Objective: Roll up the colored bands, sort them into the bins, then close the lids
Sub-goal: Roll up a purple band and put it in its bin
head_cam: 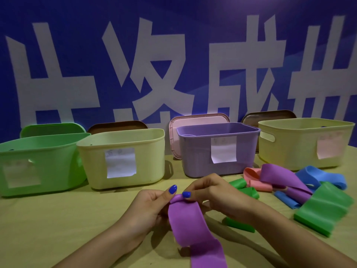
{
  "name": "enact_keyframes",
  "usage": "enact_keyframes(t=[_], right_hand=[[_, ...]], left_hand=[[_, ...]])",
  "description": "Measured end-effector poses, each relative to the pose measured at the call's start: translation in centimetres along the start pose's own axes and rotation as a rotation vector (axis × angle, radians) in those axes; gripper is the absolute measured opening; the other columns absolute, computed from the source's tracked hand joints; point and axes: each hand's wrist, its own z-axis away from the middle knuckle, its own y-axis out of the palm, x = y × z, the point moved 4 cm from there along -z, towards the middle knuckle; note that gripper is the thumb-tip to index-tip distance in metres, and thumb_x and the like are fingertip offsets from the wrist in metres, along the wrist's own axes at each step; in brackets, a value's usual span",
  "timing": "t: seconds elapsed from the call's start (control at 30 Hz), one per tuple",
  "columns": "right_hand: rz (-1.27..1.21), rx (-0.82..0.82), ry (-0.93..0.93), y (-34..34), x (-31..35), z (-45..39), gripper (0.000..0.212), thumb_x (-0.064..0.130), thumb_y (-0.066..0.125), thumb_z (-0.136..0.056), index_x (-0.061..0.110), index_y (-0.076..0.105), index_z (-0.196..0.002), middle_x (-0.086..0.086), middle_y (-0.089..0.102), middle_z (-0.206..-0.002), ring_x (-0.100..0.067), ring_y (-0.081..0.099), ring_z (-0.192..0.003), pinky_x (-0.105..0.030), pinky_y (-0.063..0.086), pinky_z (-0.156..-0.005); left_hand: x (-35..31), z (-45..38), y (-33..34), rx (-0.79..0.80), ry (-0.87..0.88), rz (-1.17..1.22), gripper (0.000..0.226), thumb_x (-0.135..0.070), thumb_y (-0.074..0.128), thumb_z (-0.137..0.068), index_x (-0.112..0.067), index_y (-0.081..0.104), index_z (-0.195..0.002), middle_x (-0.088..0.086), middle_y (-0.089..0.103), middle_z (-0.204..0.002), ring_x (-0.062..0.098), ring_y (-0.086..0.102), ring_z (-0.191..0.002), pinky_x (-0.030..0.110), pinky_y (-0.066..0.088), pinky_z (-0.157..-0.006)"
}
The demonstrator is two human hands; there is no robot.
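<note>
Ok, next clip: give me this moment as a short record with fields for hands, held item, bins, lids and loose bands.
hands: left hand and right hand both pinch the top end of the purple band
roll: just started
bins: green bin, yellow bin, purple bin, far yellow bin, all open
lids: standing behind the bins
loose bands: pile of green, pink, purple and blue at right on the table

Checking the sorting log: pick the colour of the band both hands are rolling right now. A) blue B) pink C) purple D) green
C: the left hand and right hand pinch the top end of a purple band, whose tail trails toward the camera.
</note>
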Motion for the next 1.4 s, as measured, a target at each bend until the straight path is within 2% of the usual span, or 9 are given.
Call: enact_keyframes(t=[0.1,0.17,0.4,0.53,0.73,0.8,1.07,1.2,1.4], right_hand=[[0.008,-0.048,-0.019,-0.2,0.3,0.1,0.013,0.005,0.059,-0.088,0.0,0.071,-0.092,-0.028,0.065,-0.098,-0.026,0.06,-0.079,-0.022,0.052,-0.059],[0.025,-0.073,-0.032,-0.3,0.3,0.1,0.012,0.003,0.061,-0.086,0.004,0.072,-0.09,-0.023,0.068,-0.097,-0.024,0.062,-0.079,-0.022,0.053,-0.061],[-0.048,-0.101,-0.056,-0.1,0.4,0.2,0.013,0.0,0.064,-0.083,0.008,0.074,-0.082,-0.018,0.068,-0.081,-0.021,0.061,-0.069,-0.021,0.05,-0.055],[-0.059,-0.085,-0.089,-0.1,0.7,0.4,0.015,0.001,0.064,-0.083,0.011,0.075,-0.083,-0.015,0.072,-0.087,-0.022,0.065,-0.075,-0.021,0.052,-0.06],[-0.245,-0.021,-0.108,0.2,0.8,0.5,0.01,0.011,0.066,-0.074,0.012,0.074,-0.078,-0.007,0.071,-0.076,-0.014,0.064,-0.066,-0.02,0.052,-0.058],[-0.186,-0.058,-0.12,0.1,0.7,0.3,0.01,0.008,0.067,-0.078,0.011,0.074,-0.085,-0.011,0.072,-0.085,-0.021,0.065,-0.076,-0.024,0.054,-0.065],[-0.073,-0.161,-0.179,-0.5,1.0,0.4,0.015,-0.001,0.068,-0.079,0.013,0.073,-0.083,-0.008,0.073,-0.087,-0.018,0.068,-0.081,-0.03,0.056,-0.076],[-0.066,-0.17,-0.187,-0.8,1.0,0.3,0.016,-0.001,0.069,-0.078,0.013,0.072,-0.084,-0.005,0.073,-0.083,-0.016,0.068,-0.079,-0.024,0.054,-0.071],[-0.074,-0.09,-0.163,-0.2,0.6,0.2,0.022,0.027,0.066,-0.077,0.015,0.073,-0.095,-0.015,0.072,-0.092,-0.023,0.064,-0.082,-0.032,0.053,-0.077]], left_hand=[[0.1,-0.1,-0.1,0.013,-0.033,0.03,0.047,-0.037,0.064,-0.073,0.006,0.072,-0.088,0.032,0.066,-0.09,0.029,0.061,-0.077,0.031,0.05,-0.069],[0.1,-0.2,-0.2,-0.003,-0.057,0.098,0.036,-0.026,0.066,-0.072,0.006,0.072,-0.088,0.033,0.066,-0.097,0.028,0.063,-0.079,0.029,0.053,-0.066],[-1.1,0.2,-0.5,-0.065,0.035,0.098,0.025,-0.021,0.064,-0.07,-0.001,0.074,-0.081,0.023,0.071,-0.089,0.026,0.067,-0.077,0.031,0.054,-0.066],[-1.6,0.5,-0.7,-0.089,0.111,-0.013,0.025,-0.017,0.074,-0.056,-0.007,0.073,-0.079,0.019,0.073,-0.081,0.021,0.069,-0.068,0.021,0.052,-0.055],[-2.3,0.7,-0.6,-0.121,0.258,-0.036,0.026,-0.015,0.075,-0.057,-0.006,0.071,-0.08,0.015,0.074,-0.083,0.021,0.069,-0.075,0.025,0.056,-0.065],[-2.5,1.0,-0.5,-0.136,0.273,-0.065,0.024,-0.015,0.075,-0.056,-0.008,0.072,-0.078,0.012,0.073,-0.082,0.02,0.069,-0.074,0.027,0.057,-0.064],[-1.6,0.8,-0.1,-0.101,0.063,0.24,0.037,0.0,0.07,-0.056,0.004,0.067,-0.093,0.023,0.072,-0.085,0.022,0.07,-0.066,0.025,0.057,-0.055],[-1.7,0.8,0.2,-0.091,0.055,0.315,0.021,0.003,0.066,-0.059,-0.001,0.074,-0.078,0.02,0.072,-0.084,0.021,0.07,-0.067,0.026,0.057,-0.054],[-2.1,0.8,-0.3,-0.129,0.107,0.293,0.021,0.007,0.067,-0.054,-0.004,0.075,-0.07,0.02,0.073,-0.084,0.022,0.071,-0.07,0.026,0.058,-0.057]])
